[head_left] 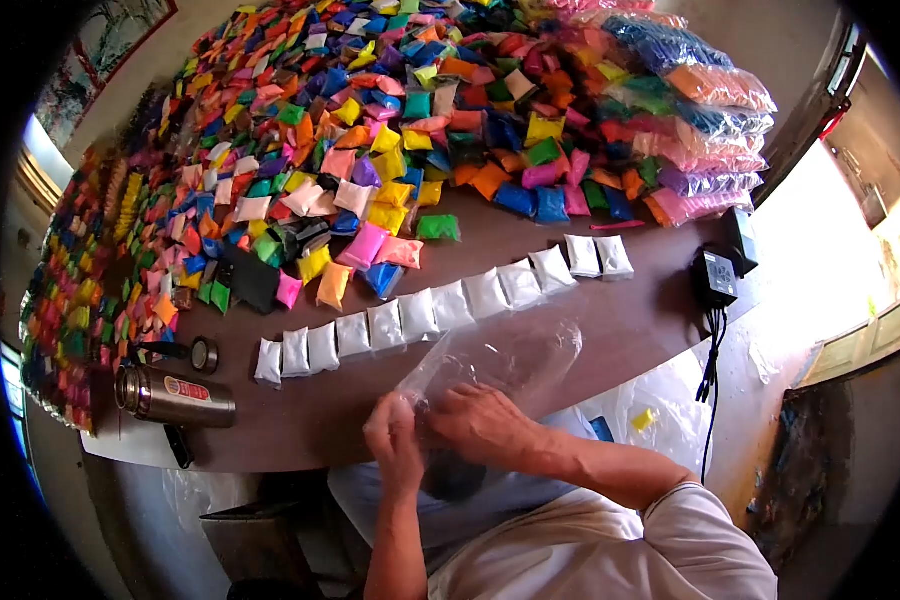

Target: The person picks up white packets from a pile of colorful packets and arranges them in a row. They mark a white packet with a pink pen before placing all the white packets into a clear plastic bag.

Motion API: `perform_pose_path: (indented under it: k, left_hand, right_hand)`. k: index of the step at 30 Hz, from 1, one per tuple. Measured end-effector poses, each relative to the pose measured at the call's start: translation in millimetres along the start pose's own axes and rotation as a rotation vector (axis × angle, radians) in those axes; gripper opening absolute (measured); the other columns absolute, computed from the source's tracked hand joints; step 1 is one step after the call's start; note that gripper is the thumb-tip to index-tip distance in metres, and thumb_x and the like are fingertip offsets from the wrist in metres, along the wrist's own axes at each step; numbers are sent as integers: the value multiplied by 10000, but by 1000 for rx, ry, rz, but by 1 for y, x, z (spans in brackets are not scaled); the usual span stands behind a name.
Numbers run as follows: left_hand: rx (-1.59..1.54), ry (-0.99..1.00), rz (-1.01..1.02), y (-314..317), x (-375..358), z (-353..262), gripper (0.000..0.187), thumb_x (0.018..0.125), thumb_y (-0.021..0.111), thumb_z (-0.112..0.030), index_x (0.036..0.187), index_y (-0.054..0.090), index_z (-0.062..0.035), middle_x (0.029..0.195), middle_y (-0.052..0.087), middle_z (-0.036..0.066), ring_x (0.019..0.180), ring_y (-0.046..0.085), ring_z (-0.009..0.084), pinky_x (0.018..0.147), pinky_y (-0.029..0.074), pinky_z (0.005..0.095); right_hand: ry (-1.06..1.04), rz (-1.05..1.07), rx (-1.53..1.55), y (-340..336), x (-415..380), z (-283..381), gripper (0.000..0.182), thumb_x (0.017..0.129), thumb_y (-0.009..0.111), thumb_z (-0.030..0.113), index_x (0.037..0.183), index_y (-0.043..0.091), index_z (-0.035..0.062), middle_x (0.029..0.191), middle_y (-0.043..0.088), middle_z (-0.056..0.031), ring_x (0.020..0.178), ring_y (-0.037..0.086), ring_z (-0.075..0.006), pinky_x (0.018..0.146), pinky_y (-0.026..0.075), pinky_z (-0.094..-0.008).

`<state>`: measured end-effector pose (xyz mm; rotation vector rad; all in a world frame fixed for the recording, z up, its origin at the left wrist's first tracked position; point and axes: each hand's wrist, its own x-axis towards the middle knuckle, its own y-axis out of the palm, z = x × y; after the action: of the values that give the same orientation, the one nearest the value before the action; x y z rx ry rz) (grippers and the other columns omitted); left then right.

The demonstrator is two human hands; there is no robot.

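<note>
Between my hands, near the table's front edge, is a clear plastic bag [515, 360], its far end spreading up and to the right. My left hand [394, 430] pinches the bag's left side. My right hand [485, 425] has its fingers curled at the same bag, close beside the left. The bag looks see-through, with nothing plainly visible inside. Just beyond it a slanting row of several small white packets [418, 314] lies on the brown table [590, 330]; the bag's far edge overlaps the view of some of them.
A large heap of small coloured packets [370, 160] covers the table's far and left side. Stacked bulk bags [710, 140] stand at the back right. A steel flask [175, 395] lies at the left, near a round lid [204, 354]. A black device [714, 277] with cables sits at the right edge.
</note>
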<state>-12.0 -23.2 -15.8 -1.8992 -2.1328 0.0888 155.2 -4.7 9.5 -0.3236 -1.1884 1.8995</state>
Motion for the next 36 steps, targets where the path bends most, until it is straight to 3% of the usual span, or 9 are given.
perform_pose_path:
  k: [3, 5, 12, 14, 18, 20, 23, 30, 36]
  left_hand:
    - [-104, -31, -81, 1, 0, -1, 360, 962, 497, -301, 1013, 597, 41, 916, 608, 61, 845, 531, 146, 753, 435, 293]
    - [-111, -64, -92, -1, 3, -7, 256, 933, 482, -184, 937, 625, 28, 865, 586, 29, 785, 516, 127, 712, 428, 267]
    - [-351, -179, -180, -1, -4, 2, 278, 935, 485, -199, 958, 643, 28, 858, 598, 45, 777, 522, 129, 716, 431, 270]
    - [-235, -191, -213, -4, -4, 11, 321, 962, 478, -277, 743, 486, -43, 923, 609, 84, 830, 521, 164, 790, 424, 320]
    - [-191, -121, -86, -6, 0, -2, 322, 962, 476, -281, 737, 481, -51, 897, 596, 72, 824, 516, 160, 784, 425, 314]
    - [-322, -177, -161, -2, -2, 0, 286, 950, 468, -225, 858, 599, 12, 833, 591, 40, 779, 538, 126, 730, 442, 269]
    - [-278, -144, -120, -5, -3, 2, 276, 951, 470, -214, 880, 610, 12, 871, 612, 52, 794, 546, 121, 731, 444, 263]
    - [-213, -82, -37, -7, 0, 2, 262, 930, 533, -209, 976, 649, 21, 931, 639, 61, 846, 571, 126, 767, 452, 260]
    - [-223, -125, -71, -4, -3, -5, 246, 910, 581, -198, 994, 649, 24, 928, 643, 59, 849, 576, 130, 781, 456, 273]
  right_hand:
    - [-102, -23, -9, 4, 6, 4, 216, 785, 607, 175, 977, 627, 78, 935, 564, -113, 892, 596, -304, 751, 495, -414]
    - [-47, -40, 37, 11, 5, 7, 243, 761, 577, 98, 1000, 582, 53, 991, 534, -133, 933, 564, -311, 759, 482, -419]
    - [2, 88, 11, 1, 5, 15, 362, 803, 548, 107, 1160, 559, 46, 1046, 527, -136, 1017, 521, -295, 842, 440, -395]
    - [-176, -39, -26, 4, 4, 13, 402, 813, 534, 116, 1209, 549, 52, 1138, 523, -146, 1032, 511, -285, 837, 439, -384]
    - [-93, 136, -41, 2, 0, 19, 419, 818, 519, 117, 1231, 542, 53, 1254, 496, -147, 1057, 500, -289, 878, 421, -384]
    - [-187, 202, -34, 7, -2, 16, 425, 819, 510, 121, 1238, 538, 54, 1311, 474, -138, 1076, 496, -292, 917, 398, -393]
    - [-317, -37, 36, 13, -2, 11, 427, 809, 519, 121, 1230, 539, 50, 1334, 463, -138, 1123, 487, -292, 941, 376, -410]
    - [-205, 78, 189, 6, 1, 8, 402, 776, 570, 115, 1165, 554, 17, 1274, 520, -159, 1151, 503, -307, 948, 387, -434]
    - [-188, -273, 200, 20, 6, 11, 276, 701, 594, 108, 957, 553, 16, 940, 591, -138, 867, 574, -330, 761, 483, -410]
